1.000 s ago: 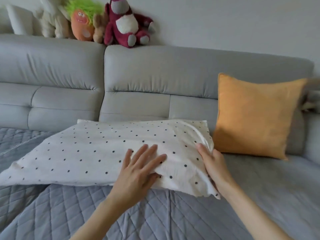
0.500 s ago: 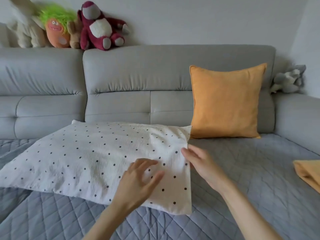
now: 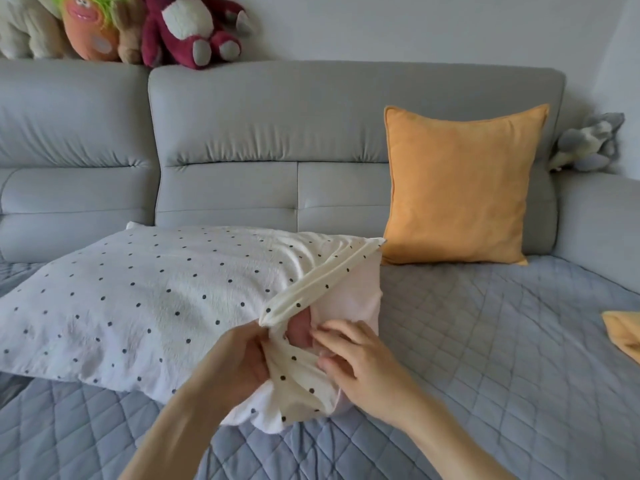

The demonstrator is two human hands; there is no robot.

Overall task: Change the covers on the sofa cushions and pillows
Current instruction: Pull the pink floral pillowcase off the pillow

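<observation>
- One dotted pillow point(image 3: 145, 299) lies flat on the sofa's quilted grey seat cover point(image 3: 467, 341), stretching away to the left of both hands, with its open end right at them.
- The left hand point(image 3: 239, 358) grips the white, black-dotted pillowcase point(image 3: 298, 386) at that open end; its fingers curl round the bunched hem, and one finger shows pink inside the opening.
- The hem of the case rises from the left hand in a folded band toward the far right corner of the pillow, baring the plain white inner pillow point(image 3: 353, 292) just above the right hand.
- The right hand point(image 3: 360, 368) sits just right of the left one, close together with it, fingers bent and pinching the lower fold of the same case.
- One orange cushion point(image 3: 460, 188) stands upright against the sofa backrest point(image 3: 311, 116), beyond and to the right of the right hand, clear of the pillow's corner.
- One piece of orange fabric point(image 3: 623, 334) lies on the seat at the picture's edge, well to the right of the hands; only part of it shows.
- Along the top of the backrest, far beyond and left of the hands, sit several plush toys, among them one orange one with green hair point(image 3: 86, 26) and one dark red bear point(image 3: 194, 29).
- One grey plush toy point(image 3: 585, 143) lies on the sofa arm, far right of the hands.
</observation>
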